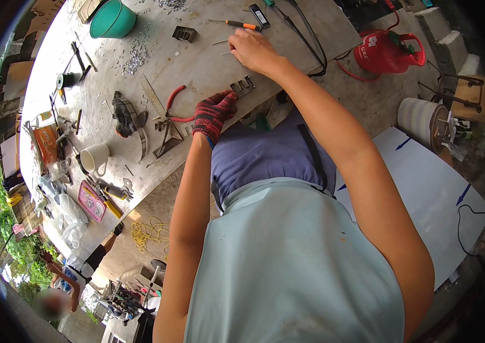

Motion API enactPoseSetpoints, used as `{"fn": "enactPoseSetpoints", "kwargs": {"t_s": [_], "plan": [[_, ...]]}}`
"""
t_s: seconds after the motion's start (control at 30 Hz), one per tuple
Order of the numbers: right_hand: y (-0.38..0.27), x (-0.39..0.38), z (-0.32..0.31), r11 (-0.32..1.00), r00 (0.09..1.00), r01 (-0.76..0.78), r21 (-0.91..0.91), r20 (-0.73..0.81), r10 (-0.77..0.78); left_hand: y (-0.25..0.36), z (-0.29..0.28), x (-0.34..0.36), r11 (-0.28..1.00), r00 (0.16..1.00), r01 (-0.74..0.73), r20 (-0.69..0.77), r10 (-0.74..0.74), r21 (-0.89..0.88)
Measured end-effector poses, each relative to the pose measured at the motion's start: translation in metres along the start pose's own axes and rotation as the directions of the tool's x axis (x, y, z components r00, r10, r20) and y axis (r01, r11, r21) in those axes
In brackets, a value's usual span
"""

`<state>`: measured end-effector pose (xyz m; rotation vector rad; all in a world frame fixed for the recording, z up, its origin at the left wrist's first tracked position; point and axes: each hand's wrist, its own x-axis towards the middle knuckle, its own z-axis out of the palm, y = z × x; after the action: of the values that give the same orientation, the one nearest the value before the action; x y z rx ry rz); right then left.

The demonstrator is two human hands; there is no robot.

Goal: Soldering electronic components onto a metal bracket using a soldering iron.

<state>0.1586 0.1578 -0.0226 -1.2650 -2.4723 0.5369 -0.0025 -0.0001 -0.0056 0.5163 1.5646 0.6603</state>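
My left hand, in a red and black knitted glove, grips a small slotted metal piece at the near edge of the metal worktable. The bare right hand rests farther along the tabletop, fingers curled down and closed. A thin metal rod pokes out from beneath its fingertips; another thin rod lies beside them. Just left of the glove are red-handled pliers and an angled metal frame. A second slotted metal piece sits farther back.
A screwdriver and black cables lie beyond my right hand. At left are a green bucket, metal scraps, a dark glove and a white mug. A red gas cylinder stands right. Another person is lower left.
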Motion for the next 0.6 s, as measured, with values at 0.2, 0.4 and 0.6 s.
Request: {"fn": "enactPoseSetpoints", "kwargs": {"t_s": [0.2, 0.4, 0.6], "plan": [[0.003, -0.003, -0.002, 1.000, 1.000, -0.002, 0.001, 0.000, 0.002, 0.001, 0.001, -0.002, 1.000, 1.000, -0.006, 0.008, 0.006, -0.027], [-0.004, -0.016, -0.016, 0.994, 0.995, 0.007, 0.110, -0.100, 0.004, 0.003, 0.002, -0.003, 0.999, 1.000, -0.003, 0.002, 0.003, -0.041], [-0.010, -0.047, -0.041, 0.935, 0.972, -0.171, 0.311, -0.104, 0.212, 0.003, 0.001, -0.007, 1.000, 1.000, -0.022, 0.008, 0.023, -0.015]]}}
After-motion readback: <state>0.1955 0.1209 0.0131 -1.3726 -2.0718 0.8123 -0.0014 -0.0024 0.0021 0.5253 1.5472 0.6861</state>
